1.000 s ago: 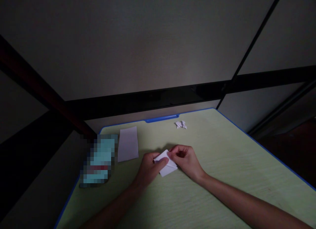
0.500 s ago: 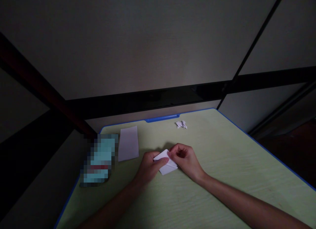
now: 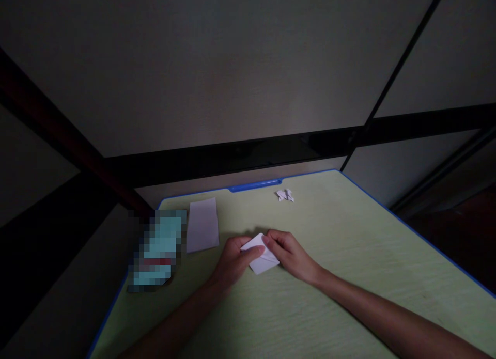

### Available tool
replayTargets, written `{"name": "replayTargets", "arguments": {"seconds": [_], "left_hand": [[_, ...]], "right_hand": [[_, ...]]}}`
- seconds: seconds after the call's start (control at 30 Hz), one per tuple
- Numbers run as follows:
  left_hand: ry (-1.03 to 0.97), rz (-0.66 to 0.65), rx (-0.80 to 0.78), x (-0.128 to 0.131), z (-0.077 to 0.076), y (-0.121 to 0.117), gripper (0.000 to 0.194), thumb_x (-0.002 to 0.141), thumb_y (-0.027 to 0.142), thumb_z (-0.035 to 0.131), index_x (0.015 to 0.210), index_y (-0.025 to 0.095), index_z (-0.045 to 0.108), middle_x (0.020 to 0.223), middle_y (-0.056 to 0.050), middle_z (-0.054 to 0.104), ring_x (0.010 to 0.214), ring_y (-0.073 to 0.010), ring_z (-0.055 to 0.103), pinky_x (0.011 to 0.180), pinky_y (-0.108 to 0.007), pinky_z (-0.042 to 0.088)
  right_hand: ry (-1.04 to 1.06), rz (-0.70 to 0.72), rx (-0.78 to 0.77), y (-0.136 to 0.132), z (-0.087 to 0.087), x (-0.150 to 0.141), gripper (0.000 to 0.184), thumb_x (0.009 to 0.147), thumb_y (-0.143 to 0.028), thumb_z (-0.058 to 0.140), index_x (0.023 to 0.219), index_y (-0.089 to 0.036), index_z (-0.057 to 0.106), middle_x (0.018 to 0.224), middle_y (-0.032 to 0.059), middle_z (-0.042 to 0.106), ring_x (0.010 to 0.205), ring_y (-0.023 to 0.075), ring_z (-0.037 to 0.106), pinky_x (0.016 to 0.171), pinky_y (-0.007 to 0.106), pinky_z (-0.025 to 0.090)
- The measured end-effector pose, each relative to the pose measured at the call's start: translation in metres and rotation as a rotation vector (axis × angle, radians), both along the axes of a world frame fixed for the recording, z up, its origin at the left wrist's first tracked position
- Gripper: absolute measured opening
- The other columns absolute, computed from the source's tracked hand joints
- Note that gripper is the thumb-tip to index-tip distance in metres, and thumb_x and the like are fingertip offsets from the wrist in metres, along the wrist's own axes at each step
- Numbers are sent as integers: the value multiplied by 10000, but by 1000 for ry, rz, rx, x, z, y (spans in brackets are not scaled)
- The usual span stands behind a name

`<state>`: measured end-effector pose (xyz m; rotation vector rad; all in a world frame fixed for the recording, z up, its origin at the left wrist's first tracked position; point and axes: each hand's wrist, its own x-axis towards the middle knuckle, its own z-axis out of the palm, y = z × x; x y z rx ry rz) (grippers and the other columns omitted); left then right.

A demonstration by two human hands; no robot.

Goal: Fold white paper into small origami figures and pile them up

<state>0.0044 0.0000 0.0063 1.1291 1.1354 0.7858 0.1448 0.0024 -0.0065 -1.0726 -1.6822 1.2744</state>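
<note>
A dim room surrounds a pale green, wood-grained table [image 3: 368,245], its far side close to a greyish panelled wall [image 3: 232,80] crossed by a black band [image 3: 232,160]. Over the near middle of the table is a small piece of folded white paper [image 3: 266,266], held at a slant between both hands, with a diagonal crease or flap line showing on its upper face. The left hand [image 3: 233,258] grips it from the left, thumb laid flat across the top and the other fingers largely hidden beneath. The right hand [image 3: 290,253] pinches the upper right edge, its thumb on the paper and its fingers curled in; how they meet the underside cannot be told. Left of the left hand and a little farther off, a larger white sheet [image 3: 202,225] lies flat. Just beside that sheet, near the table's left edge, is a turquoise item [image 3: 158,240] with a red streak, too pixelated to identify. Beyond the right hand, toward the far edge, sits a small folded white paper shape [image 3: 285,195]. Near it, a blue strip [image 3: 256,185] is set into the far edge, and thin blue edging [image 3: 442,253] borders the table.
</note>
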Motion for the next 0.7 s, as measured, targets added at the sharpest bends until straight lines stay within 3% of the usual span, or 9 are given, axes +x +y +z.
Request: {"name": "replayTargets", "arguments": {"seconds": [0.3,0.53,0.7], "left_hand": [[-23,-13,10,3,-1,-2,227,569,302,602,614,82,572,486,12,495,452,-84,414,429,-191,278],[-101,76,-4,3,-2,1,275,575,369,587,611,97,568,493,9,525,466,-101,460,466,-206,337],[-121,10,3,3,1,0,225,534,291,642,625,88,610,551,-20,588,542,-128,508,531,-221,368]], "right_hand": [[-18,-58,57,-6,-2,-2,313,793,-375,363,565,-164,403,515,-31,351,476,78,307,401,185,243],[131,-129,-50,-2,-4,-3,348,760,-443,396,549,-169,357,499,-48,308,457,69,292,399,186,226],[201,-191,-45,1,-4,-5,351,740,-455,420,549,-165,371,490,-51,327,445,67,301,401,189,240]]}}
